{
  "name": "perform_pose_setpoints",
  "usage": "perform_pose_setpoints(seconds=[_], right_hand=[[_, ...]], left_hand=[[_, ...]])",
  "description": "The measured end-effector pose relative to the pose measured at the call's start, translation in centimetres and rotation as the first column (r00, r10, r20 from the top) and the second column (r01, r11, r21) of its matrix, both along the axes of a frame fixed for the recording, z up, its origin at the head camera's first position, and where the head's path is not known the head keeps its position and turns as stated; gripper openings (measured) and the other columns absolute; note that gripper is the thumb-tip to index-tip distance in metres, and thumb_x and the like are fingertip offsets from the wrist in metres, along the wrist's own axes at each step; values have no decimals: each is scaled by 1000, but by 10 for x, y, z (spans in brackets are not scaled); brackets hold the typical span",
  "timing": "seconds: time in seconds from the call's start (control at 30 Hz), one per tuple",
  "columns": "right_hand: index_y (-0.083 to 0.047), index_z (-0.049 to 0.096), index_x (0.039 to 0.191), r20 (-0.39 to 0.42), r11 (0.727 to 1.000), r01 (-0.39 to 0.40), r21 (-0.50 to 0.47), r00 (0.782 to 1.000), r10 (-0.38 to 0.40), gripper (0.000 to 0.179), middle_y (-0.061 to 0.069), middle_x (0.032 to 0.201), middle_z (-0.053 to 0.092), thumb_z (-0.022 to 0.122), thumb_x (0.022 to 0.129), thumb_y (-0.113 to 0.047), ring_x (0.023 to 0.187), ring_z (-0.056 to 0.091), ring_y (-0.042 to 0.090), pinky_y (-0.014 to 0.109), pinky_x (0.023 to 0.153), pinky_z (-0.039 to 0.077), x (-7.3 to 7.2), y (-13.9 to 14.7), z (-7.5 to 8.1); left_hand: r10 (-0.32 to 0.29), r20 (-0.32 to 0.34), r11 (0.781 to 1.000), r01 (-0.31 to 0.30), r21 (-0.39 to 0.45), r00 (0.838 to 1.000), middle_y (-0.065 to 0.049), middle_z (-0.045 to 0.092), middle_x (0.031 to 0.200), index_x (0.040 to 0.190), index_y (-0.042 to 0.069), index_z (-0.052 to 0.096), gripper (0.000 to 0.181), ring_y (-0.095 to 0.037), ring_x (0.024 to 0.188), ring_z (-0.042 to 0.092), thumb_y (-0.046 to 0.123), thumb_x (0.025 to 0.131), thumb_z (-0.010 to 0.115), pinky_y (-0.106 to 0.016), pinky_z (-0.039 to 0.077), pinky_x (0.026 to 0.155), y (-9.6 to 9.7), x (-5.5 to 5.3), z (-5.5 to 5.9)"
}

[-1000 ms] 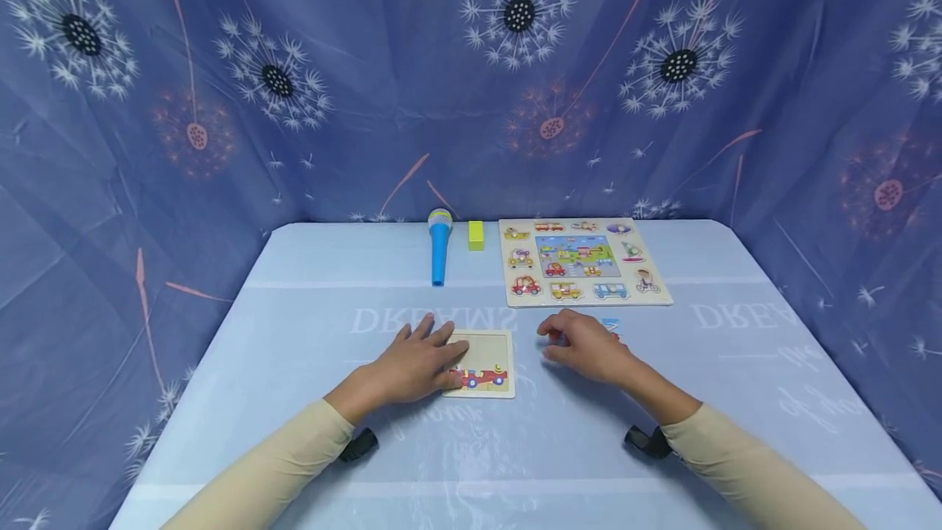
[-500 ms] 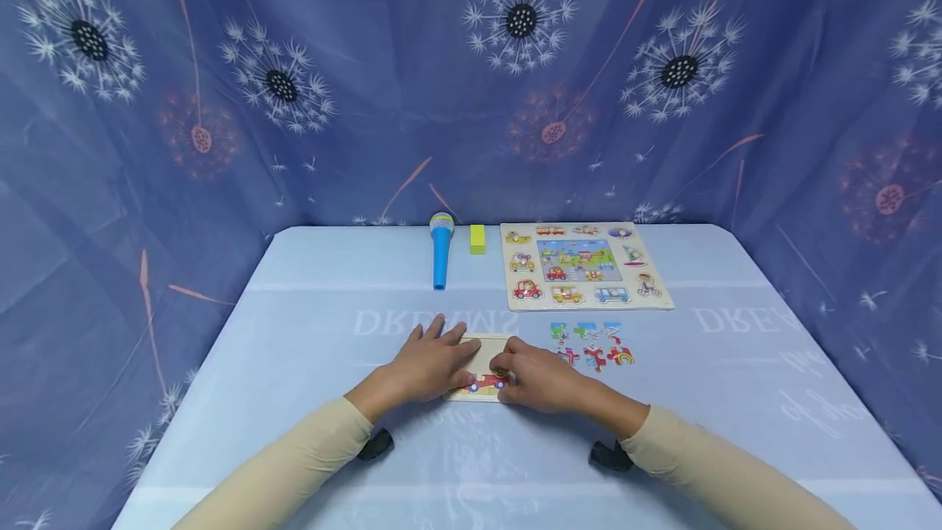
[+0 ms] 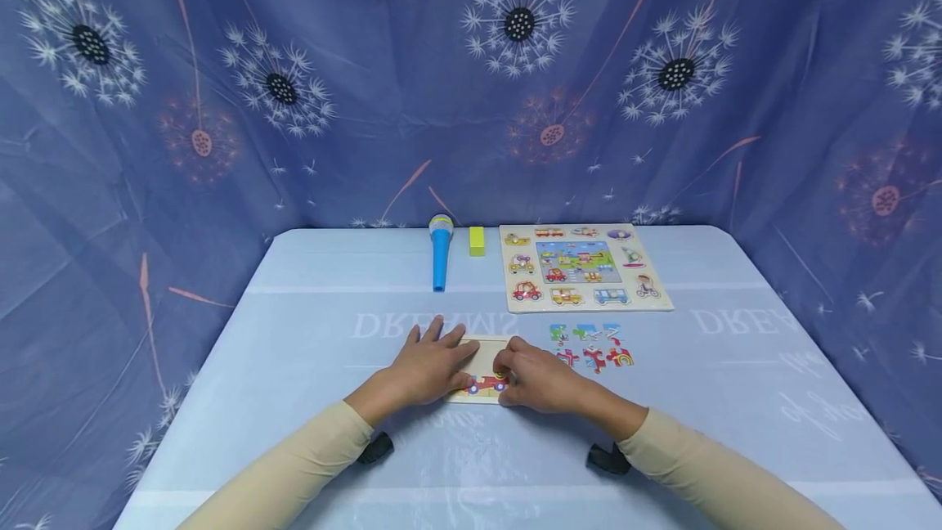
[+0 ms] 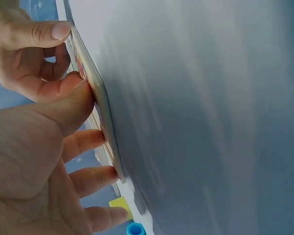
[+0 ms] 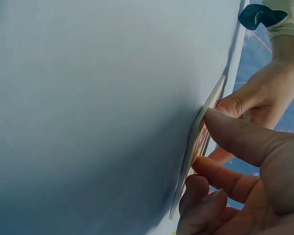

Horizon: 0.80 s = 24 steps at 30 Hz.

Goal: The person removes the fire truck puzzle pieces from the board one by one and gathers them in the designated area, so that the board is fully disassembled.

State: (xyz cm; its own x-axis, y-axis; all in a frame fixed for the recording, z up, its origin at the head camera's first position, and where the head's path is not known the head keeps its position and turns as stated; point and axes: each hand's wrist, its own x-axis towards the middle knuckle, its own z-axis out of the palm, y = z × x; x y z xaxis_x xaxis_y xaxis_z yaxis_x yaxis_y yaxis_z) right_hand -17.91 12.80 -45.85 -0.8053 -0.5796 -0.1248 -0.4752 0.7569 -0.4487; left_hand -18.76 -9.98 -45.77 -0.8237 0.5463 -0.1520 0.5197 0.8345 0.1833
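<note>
A small wooden jigsaw board (image 3: 478, 347) lies in front of me, a red race car along its near row and bare wood above. My left hand (image 3: 427, 370) rests on its left side with fingers spread; the thumb (image 4: 78, 105) lies on the board's near side in the left wrist view. At the right end of the car my right hand (image 3: 545, 376) has curled fingers. Its thumb (image 5: 230, 127) and index finger stand on either side of the end puzzle piece (image 3: 500, 377), largely hidden by the fingers. Several loose jigsaw pieces (image 3: 593, 357) lie to the right.
A larger wooden vehicle puzzle (image 3: 579, 301) lies at the back right. Left of it stand a yellow block (image 3: 477, 241) and a blue toy microphone (image 3: 439, 256). Patterned blue cloth (image 3: 397, 88) hangs behind the pale blue table (image 3: 294, 334).
The right hand has moved left from over the loose pieces to the board's right end, uncovering those pieces. Over the last half second both hands stay nearly still.
</note>
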Motion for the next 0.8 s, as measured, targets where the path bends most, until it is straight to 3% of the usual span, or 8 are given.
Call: perform_pose_setpoints(seconds=[0.2,0.43,0.8], right_hand=[[-18,60,97,54,999,18,-51,998,-16,33,-6,86,53,87,78,-19,75,49,11,29,68,42,-3,-1,-2],[-16,61,100,95,997,8,-77,995,-1,33,-8,81,55,87,79,-16,74,50,11,30,69,42,-5,-2,-1],[-11,70,111,40,992,-23,-127,999,28,32,-7,87,60,83,82,-14,78,52,10,29,73,44,-7,21,8]], left_hand=[[0,0,1000,0,4,1000,-11,41,161,151,23,52,61,-50,149,26,53,98,61,-73,25,111,0,0,-1],[10,11,1000,-10,2,1000,-11,40,161,151,23,53,60,-50,150,25,52,99,61,-73,24,112,0,2,0],[6,16,1000,-6,-3,1000,-11,39,162,152,24,51,60,-49,150,24,52,99,60,-73,24,112,1,2,1]])
